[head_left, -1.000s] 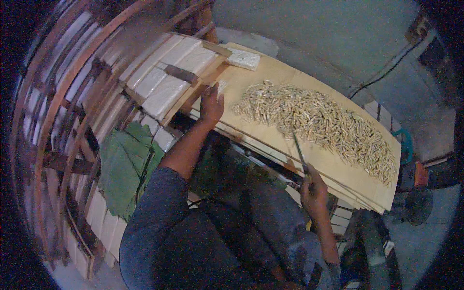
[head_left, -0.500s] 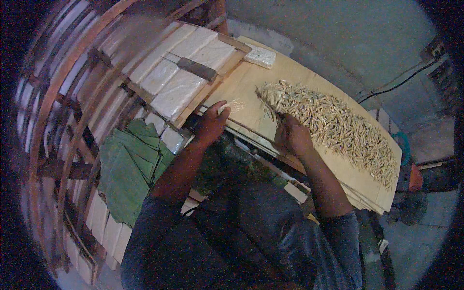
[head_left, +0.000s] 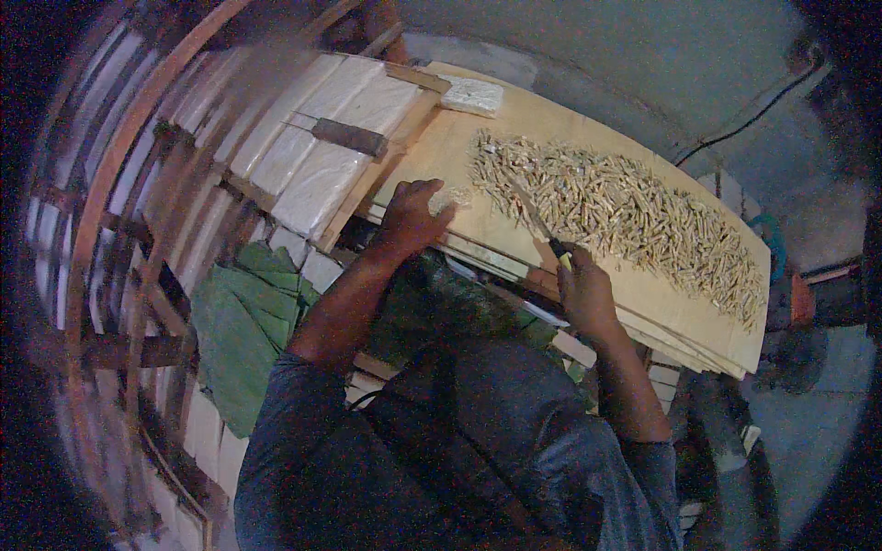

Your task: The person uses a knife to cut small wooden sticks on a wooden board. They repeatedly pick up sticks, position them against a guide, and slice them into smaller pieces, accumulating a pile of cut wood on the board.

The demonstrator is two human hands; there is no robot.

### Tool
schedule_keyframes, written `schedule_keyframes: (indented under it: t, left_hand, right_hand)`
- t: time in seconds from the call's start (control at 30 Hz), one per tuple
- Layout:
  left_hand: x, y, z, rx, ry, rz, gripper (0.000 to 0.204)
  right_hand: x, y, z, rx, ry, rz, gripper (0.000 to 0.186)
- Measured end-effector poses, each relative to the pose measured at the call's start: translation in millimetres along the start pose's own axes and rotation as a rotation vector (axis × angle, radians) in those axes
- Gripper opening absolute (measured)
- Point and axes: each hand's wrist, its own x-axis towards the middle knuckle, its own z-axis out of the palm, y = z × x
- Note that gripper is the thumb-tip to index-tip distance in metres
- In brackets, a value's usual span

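Beside the left end of the board point(head_left: 588, 129), my left hand point(head_left: 411, 217) has its thumb and fingers apart. A small heap of pale bits point(head_left: 450, 196) lies at its fingertips. My right hand point(head_left: 588, 289) grips a knife point(head_left: 554, 242) by its dark and yellowish handle, near the board's close edge. Its narrow blade points away and to the left, over the near edge of a large spread of short, straw-coloured rolled pieces point(head_left: 625, 202). Whether the blade touches them I cannot tell.
Left of the board, a wooden-framed tray holds white wrapped packs point(head_left: 317, 184), with a dark-handled two-pronged tool point(head_left: 349, 137) on top. Another wrapped pack point(head_left: 472, 96) sits at the board's far edge. Green leaf-like sheets point(head_left: 243, 331) lie by my left arm; slatted racks point(head_left: 110, 202) stand beyond.
My right hand has drawn the knife back toward me and to the right, so more of the blade shows. The left hand's fingers have spread beside the pale bits. The whole view has shifted slightly.
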Motion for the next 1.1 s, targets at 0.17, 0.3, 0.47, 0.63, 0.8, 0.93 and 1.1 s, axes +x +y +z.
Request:
schedule_keyframes:
  t: [0.17, 0.3, 0.47, 0.63, 0.8, 0.93, 1.1]
  left_hand:
    - [16, -10, 5, 0.099, -0.263, 0.088, 0.065]
    - [27, 2, 10, 0.110, -0.364, -0.023, 0.071]
    - [35, 8, -2, 0.037, -0.436, -0.162, 0.079]
    - [37, 21, -25, -0.088, -0.413, -0.310, 0.076]
    - [36, 0, -17, -0.123, -0.350, -0.296, 0.071]
    - [30, -7, -2, -0.033, -0.266, -0.169, 0.068]
    - [40, 15, -18, -0.034, -0.409, -0.131, 0.075]
  right_hand:
    - [-25, 5, -1, 0.077, 0.018, -0.042, 0.035]
    - [-30, 4, -4, 0.125, -0.016, -0.023, 0.034]
    - [-31, 5, 2, 0.233, -0.003, -0.097, 0.036]
    - [-28, -1, 0, 0.120, -0.022, -0.078, 0.032]
    - [-21, 3, 7, 0.124, -0.017, -0.098, 0.037]
    - [-20, -3, 6, 0.119, -0.044, -0.089, 0.035]
    - [-20, -7, 5, 0.115, -0.073, -0.055, 0.033]
